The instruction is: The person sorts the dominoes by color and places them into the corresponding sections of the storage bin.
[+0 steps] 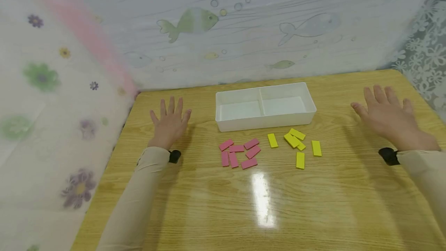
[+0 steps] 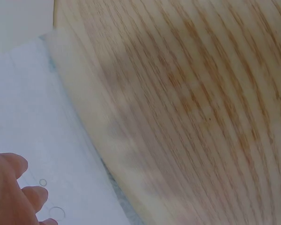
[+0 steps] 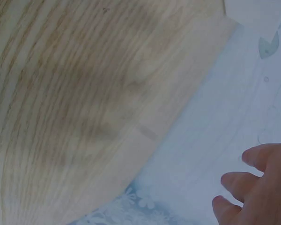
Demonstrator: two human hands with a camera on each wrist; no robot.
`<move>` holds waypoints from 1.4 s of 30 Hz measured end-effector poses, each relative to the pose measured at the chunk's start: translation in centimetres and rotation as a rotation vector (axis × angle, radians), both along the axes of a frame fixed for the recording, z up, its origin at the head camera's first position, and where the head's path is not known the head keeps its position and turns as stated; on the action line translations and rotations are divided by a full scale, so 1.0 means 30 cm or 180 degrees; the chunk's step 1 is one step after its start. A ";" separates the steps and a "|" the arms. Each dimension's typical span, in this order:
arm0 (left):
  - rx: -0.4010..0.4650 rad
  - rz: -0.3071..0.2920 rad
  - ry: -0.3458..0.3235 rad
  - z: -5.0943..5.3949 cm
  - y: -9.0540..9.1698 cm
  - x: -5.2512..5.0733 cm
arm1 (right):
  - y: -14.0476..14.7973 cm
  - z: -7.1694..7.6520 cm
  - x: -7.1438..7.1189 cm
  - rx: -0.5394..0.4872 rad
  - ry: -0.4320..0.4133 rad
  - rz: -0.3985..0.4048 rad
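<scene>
My left hand [image 1: 169, 127] is spread with fingers straight, held over the left part of the table and touching none of the pieces. On the far right my right hand [image 1: 390, 117] is likewise spread and holds nothing. Between them lie several pink rectangular tiles [image 1: 249, 163] in a loose group. Several yellow tiles [image 1: 316, 148] lie to their right, a few of them overlapping. Behind the tiles stands a white tray [image 1: 266, 121] with two compartments, and no pieces show in it. Each wrist view shows only fingertips [image 2: 35, 197] of its hand at a lower corner.
The wooden table [image 1: 216, 204] has its far edge against a curtain [image 1: 244, 49] printed with fish. A flower-patterned sheet [image 1: 42, 127] hangs along the left side. Lacy floral fabric [image 1: 423, 57] borders the right. Light glares on the tabletop near the middle.
</scene>
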State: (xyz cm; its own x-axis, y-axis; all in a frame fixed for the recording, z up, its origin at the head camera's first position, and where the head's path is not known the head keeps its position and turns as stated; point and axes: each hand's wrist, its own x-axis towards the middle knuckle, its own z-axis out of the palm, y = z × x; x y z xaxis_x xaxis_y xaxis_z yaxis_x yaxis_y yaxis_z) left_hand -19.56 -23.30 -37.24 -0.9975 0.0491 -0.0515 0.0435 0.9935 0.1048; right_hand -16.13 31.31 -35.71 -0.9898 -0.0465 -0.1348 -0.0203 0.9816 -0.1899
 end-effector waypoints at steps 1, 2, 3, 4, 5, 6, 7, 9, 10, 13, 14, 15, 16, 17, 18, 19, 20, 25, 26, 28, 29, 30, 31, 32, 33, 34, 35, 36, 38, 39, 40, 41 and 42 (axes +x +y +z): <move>0.0001 0.0000 -0.0007 0.001 0.000 0.000 | -0.001 0.002 0.000 0.0005 0.0010 0.0004; -0.0003 -0.0002 -0.0002 0.002 0.000 -0.001 | -0.003 0.004 -0.001 0.0004 0.0015 0.0006; -0.0009 -0.0002 0.0001 0.003 -0.001 -0.001 | -0.004 0.007 -0.001 0.0004 0.0023 0.0008; -0.0017 -0.0003 0.0002 0.003 -0.002 -0.002 | -0.006 0.010 -0.001 0.0011 0.0031 0.0019; -0.0024 -0.0006 0.0007 0.004 -0.002 -0.003 | -0.008 0.013 -0.001 0.0016 0.0039 0.0022; -0.0024 -0.0007 0.0005 0.004 -0.002 -0.004 | -0.010 0.017 -0.001 0.0017 0.0046 0.0025; -0.0025 -0.0008 0.0008 0.005 -0.002 -0.005 | -0.012 0.020 -0.001 0.0017 0.0050 0.0027; -0.0024 -0.0004 0.0019 0.005 -0.003 -0.006 | -0.015 0.026 -0.002 0.0018 0.0062 0.0033; -0.0008 0.0002 0.0032 0.004 -0.002 -0.004 | -0.017 0.028 -0.002 0.0020 0.0071 0.0034; 0.0190 0.0007 -0.0005 -0.004 0.009 0.007 | -0.025 0.025 0.004 -0.0047 0.0123 0.0042; 0.0311 -0.0021 -0.0008 -0.012 0.017 0.012 | -0.027 0.021 0.010 -0.0069 0.0131 0.0048; 0.0489 -0.0058 -0.0034 -0.019 0.028 0.020 | -0.027 0.015 0.017 -0.0096 0.0140 0.0051; 0.0711 -0.0083 -0.0070 -0.028 0.041 0.029 | -0.028 0.008 0.025 -0.0122 0.0145 0.0055; 0.0958 -0.0103 -0.0115 -0.036 0.056 0.038 | -0.028 0.002 0.033 -0.0162 0.0155 0.0071; 0.1213 -0.0127 -0.0147 -0.044 0.072 0.046 | -0.027 -0.004 0.041 -0.0199 0.0155 0.0080; 0.1484 -0.0138 -0.0170 -0.052 0.089 0.052 | -0.026 -0.010 0.047 -0.0226 0.0172 0.0093; 0.1741 -0.0145 -0.0175 -0.058 0.104 0.057 | -0.026 -0.013 0.050 -0.0240 0.0213 0.0099; 0.3010 0.0087 -0.0399 -0.075 0.158 0.069 | -0.038 -0.017 0.046 -0.0523 0.0422 -0.0008; 0.3246 0.0150 -0.0471 -0.080 0.163 0.071 | -0.044 -0.018 0.045 -0.0616 0.0445 -0.0050; 0.3680 0.0259 -0.0613 -0.093 0.172 0.075 | -0.059 -0.020 0.046 -0.0817 0.0488 -0.0104; 0.3886 0.0274 -0.0670 -0.101 0.176 0.077 | -0.068 -0.022 0.047 -0.0932 0.0491 -0.0117; 0.4078 0.0257 -0.0701 -0.109 0.181 0.077 | -0.078 -0.024 0.050 -0.1042 0.0479 -0.0138; 0.4260 0.0241 -0.0728 -0.120 0.186 0.078 | -0.089 -0.029 0.054 -0.1149 0.0460 -0.0162; 0.4399 0.0213 -0.0742 -0.130 0.192 0.078 | -0.100 -0.034 0.058 -0.1256 0.0458 -0.0181; 0.4547 0.0157 -0.0741 -0.139 0.199 0.078 | -0.111 -0.039 0.063 -0.1373 0.0452 -0.0201; 0.4687 0.0107 -0.0728 -0.147 0.205 0.077 | -0.123 -0.044 0.067 -0.1501 0.0440 -0.0224; 0.4833 0.0047 -0.0721 -0.154 0.211 0.077 | -0.136 -0.048 0.070 -0.1623 0.0435 -0.0245; 0.4958 -0.0011 -0.0712 -0.160 0.217 0.076 | -0.148 -0.053 0.074 -0.1725 0.0445 -0.0269; 0.5176 -0.0109 -0.0708 -0.170 0.227 0.073 | -0.172 -0.060 0.076 -0.1931 0.0436 -0.0315; 0.5265 -0.0142 -0.0708 -0.173 0.231 0.073 | -0.183 -0.064 0.076 -0.2041 0.0420 -0.0334; 0.5326 -0.0149 -0.0706 -0.176 0.235 0.072 | -0.193 -0.068 0.075 -0.2132 0.0401 -0.0351; 0.5358 -0.0152 -0.0700 -0.179 0.240 0.071 | -0.203 -0.073 0.073 -0.2212 0.0383 -0.0374; 0.5366 -0.0134 -0.0686 -0.182 0.244 0.071 | -0.212 -0.079 0.072 -0.2269 0.0361 -0.0412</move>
State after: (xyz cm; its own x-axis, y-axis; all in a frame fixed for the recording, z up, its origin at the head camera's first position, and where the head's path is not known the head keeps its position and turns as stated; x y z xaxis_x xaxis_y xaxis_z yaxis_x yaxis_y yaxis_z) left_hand -17.44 -15.99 -42.72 -0.9765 0.2111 -0.0427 -0.0901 -0.2201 0.9713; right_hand -13.97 24.94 -38.09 -0.9994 0.0335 -0.0119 0.0300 0.6164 -0.7869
